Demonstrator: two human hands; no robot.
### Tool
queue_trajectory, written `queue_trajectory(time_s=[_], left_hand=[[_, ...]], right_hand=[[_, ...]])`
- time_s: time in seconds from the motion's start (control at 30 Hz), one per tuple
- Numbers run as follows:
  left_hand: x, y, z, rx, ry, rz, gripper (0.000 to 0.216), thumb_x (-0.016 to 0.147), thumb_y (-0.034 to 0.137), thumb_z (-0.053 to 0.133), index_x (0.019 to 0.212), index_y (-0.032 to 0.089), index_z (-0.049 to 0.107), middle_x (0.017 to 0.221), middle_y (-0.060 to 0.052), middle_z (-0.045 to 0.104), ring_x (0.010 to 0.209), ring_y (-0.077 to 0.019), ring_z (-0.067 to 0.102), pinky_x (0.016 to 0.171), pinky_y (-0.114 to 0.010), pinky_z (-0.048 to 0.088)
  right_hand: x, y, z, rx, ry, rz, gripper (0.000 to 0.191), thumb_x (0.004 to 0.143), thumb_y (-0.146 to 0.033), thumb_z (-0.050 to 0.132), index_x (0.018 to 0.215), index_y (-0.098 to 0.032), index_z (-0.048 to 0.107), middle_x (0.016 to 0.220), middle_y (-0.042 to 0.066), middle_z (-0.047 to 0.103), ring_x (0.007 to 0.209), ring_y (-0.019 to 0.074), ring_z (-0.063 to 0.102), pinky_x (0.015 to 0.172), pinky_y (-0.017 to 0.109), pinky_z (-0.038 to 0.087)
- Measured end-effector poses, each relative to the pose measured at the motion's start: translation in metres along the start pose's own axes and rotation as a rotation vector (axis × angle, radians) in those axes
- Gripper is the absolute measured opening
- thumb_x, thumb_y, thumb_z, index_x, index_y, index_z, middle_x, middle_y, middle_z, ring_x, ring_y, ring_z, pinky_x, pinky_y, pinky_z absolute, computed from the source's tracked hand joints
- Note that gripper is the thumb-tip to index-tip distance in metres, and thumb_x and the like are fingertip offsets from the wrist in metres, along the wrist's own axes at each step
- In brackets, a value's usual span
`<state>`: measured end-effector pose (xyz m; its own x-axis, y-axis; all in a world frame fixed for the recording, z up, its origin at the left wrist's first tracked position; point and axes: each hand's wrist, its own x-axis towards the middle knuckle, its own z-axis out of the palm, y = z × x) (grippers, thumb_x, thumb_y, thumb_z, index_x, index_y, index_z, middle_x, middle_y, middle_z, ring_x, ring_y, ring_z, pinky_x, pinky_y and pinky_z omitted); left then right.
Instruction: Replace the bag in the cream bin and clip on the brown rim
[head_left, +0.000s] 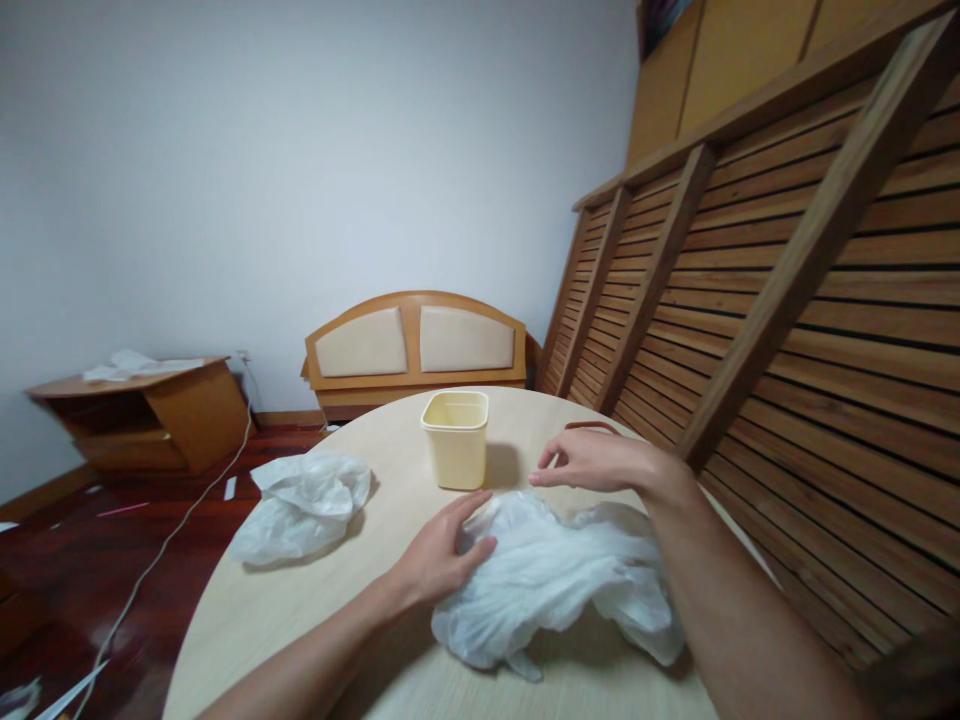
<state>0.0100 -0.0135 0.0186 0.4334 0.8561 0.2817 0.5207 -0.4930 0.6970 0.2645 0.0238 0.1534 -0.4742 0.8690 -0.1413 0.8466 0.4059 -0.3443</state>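
A crumpled white plastic bag [547, 580] lies on the round table near its front. My left hand [446, 550] is at the bag's left edge, thumb and fingers apart, with nothing gripped between them. Above the bag's far side hovers my right hand [589, 462], its fingers bent and loosely spread, holding nothing that I can see. Just beyond my left fingertips stands a pale yellow square bin [457, 450], upright with its top uncovered. Another crumpled white plastic bag [304, 505] rests at the table's left edge.
The round light-wood table [397, 460] fills the foreground. Partly behind my right hand lies a brown object [592, 426]. Wooden slatted panels [720, 330] lean close along the right. A low cabinet [187, 410] and a trailing cable [172, 535] are at left; a headboard [412, 380] stands behind.
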Motion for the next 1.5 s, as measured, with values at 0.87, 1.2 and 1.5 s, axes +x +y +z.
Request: queue_trajectory(time_s=[0.87, 1.2, 1.5], left_hand=[[-0.006, 0.015, -0.015, 0.296, -0.228, 0.274, 0.11, 0.073, 0.068, 0.07, 0.157, 0.023, 0.015, 0.166, -0.015, 0.013, 0.151, -0.037, 0.018, 0.121, -0.058, 0.021], [-0.013, 0.035, -0.008, 0.634, -0.255, 0.103, 0.084, 0.077, 0.066, 0.062, 0.147, 0.023, 0.041, 0.138, -0.013, 0.057, 0.123, -0.035, 0.054, 0.107, -0.052, 0.039], [-0.014, 0.031, -0.015, 0.756, -0.076, 0.067, 0.08, 0.075, 0.079, 0.054, 0.123, 0.015, 0.06, 0.143, -0.021, 0.051, 0.135, -0.04, 0.043, 0.114, -0.056, 0.029]], right_hand=[[0.056, 0.011, 0.048, 0.329, -0.124, -0.35, 0.034, 0.091, -0.039, 0.057, 0.11, -0.013, 0.066, 0.106, 0.011, 0.073, 0.096, 0.0221, 0.067, 0.084, 0.032, 0.051], [0.028, -0.023, 0.046, 0.252, -0.164, -0.235, 0.063, 0.087, -0.054, 0.063, 0.135, -0.015, 0.055, 0.128, 0.015, 0.066, 0.113, 0.0296, 0.064, 0.097, 0.041, 0.048], [0.013, -0.004, 0.082, 0.186, -0.121, -0.433, 0.108, 0.054, -0.043, 0.091, 0.148, -0.025, 0.043, 0.147, 0.012, 0.053, 0.129, 0.0318, 0.053, 0.109, 0.04, 0.039]])
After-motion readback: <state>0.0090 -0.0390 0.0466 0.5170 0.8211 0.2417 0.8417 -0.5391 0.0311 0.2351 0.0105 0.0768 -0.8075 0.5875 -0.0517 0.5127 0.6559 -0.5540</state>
